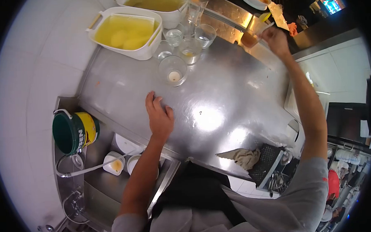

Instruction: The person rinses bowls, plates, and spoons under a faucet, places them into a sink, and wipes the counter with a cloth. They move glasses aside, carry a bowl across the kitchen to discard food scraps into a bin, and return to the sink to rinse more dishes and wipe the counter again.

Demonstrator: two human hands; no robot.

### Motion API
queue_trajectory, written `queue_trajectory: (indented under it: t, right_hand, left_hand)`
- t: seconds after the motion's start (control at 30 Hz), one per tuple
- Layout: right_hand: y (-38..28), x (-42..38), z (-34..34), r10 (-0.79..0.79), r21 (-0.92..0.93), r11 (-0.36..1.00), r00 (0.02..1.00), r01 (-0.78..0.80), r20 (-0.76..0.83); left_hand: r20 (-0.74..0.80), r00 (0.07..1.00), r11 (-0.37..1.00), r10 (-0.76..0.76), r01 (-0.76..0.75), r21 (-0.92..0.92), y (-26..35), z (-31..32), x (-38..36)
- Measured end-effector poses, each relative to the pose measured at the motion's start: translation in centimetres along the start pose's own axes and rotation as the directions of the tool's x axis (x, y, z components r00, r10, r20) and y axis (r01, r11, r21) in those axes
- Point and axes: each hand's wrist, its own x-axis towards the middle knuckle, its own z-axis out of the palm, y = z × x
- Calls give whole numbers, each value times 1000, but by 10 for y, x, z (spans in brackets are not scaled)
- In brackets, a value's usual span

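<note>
Plainly, a steel worktop (249, 81) is bordered by white tiles (37, 76); at its far edge a glass (249, 39) of amber drink is pinched by the right grip (276, 40); nothing is held by the left grip (160, 120), loosely spread near the clear glasses (174, 73); yellow liquid is held in white tubs (148, 55); from glasses to near-edge cloth (248, 158), broad steel is spanned.

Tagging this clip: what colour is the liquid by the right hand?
The liquid is brownish orange; the head view shows it best.
</note>
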Motion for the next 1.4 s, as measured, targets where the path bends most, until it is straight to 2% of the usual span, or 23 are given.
queue_trajectory:
  t: [0.03,0.07,0.17,0.27,0.33,0.37,0.47,0.57,0.6,0.7,0.8,0.87,0.9,0.93,0.97,1.0,1.03,1.07,1.1,1.13,1.23,1.3,1.4]
  right_hand:
    - [-28,-27,0,-66,148,987,998,63,16]
    - [-46,-49,3,-20,50,999,998,17,60]
    - [-81,-111,20,-1,141,990,998,-9,66]
    - [-114,-164,29,-42,192,981,997,30,63]
    - [-122,-188,35,-84,159,984,995,74,58]
    - [-126,-197,37,-107,142,985,993,98,57]
    - [-140,-210,30,-47,76,997,976,31,213]
    - [-145,-223,39,-170,38,985,984,169,45]
    - [-145,-223,34,-129,51,991,984,124,121]
    - [-137,-211,26,-175,77,980,979,183,-100]
    - [-154,-171,-24,-15,452,884,974,119,-226]
    - [-165,-138,-61,-88,569,790,961,228,-262]
    - [-166,-127,-73,-50,621,770,984,146,-170]
    - [-173,-121,-89,24,432,902,999,-10,-26]
    - [-153,-106,-83,-215,288,936,977,205,3]
    - [-132,-102,-62,-271,-26,962,962,270,-34]
    - [-104,-95,-35,-411,-46,910,911,412,29]
    - [-85,-91,-15,-543,-43,834,833,549,105]
    - [-85,-94,-10,-445,20,889,854,457,268]
    - [-84,-100,-16,-390,70,920,881,386,267]
    - [-75,-106,-37,-277,131,958,945,257,171]
    - [-53,-104,-52,-322,122,945,925,303,203]
    - [-90,-127,-62,-228,287,948,924,138,308]
  left_hand:
    - [-41,999,999,-13,12,-38,-1,2,-2]
    - [-80,996,997,-30,24,-74,-4,0,-7]
    - [-123,992,973,18,-45,-227,-20,-8,-20]
    - [35,999,842,-12,29,-539,-9,2,-53]
    - [14,994,835,105,-80,-544,53,-3,-46]
    - [56,996,799,75,-26,-601,74,10,-40]
    - [56,983,826,176,-116,-552,124,34,-7]
    - [83,979,804,184,-101,-586,146,65,16]
    - [98,987,803,129,-46,-594,153,68,19]
    - [139,990,777,-7,93,-623,165,79,30]
    - [139,990,738,-37,120,-664,165,100,37]
    - [96,995,748,24,46,-663,160,102,40]
    - [109,994,753,27,51,-656,156,103,40]
    - [122,991,753,45,47,-657,152,108,43]
    - [141,987,748,75,38,-662,151,114,47]
    - [168,981,675,94,61,-735,147,120,50]
    - [201,973,597,112,95,-796,143,125,51]
    - [241,963,579,120,130,-805,145,122,51]
    - [270,956,565,118,159,-810,149,115,55]
    - [296,950,554,102,193,-810,152,112,57]
    - [262,948,672,183,74,-737,144,114,64]
    - [260,952,690,160,80,-719,145,109,64]
    - [304,939,705,162,106,-702,163,97,57]
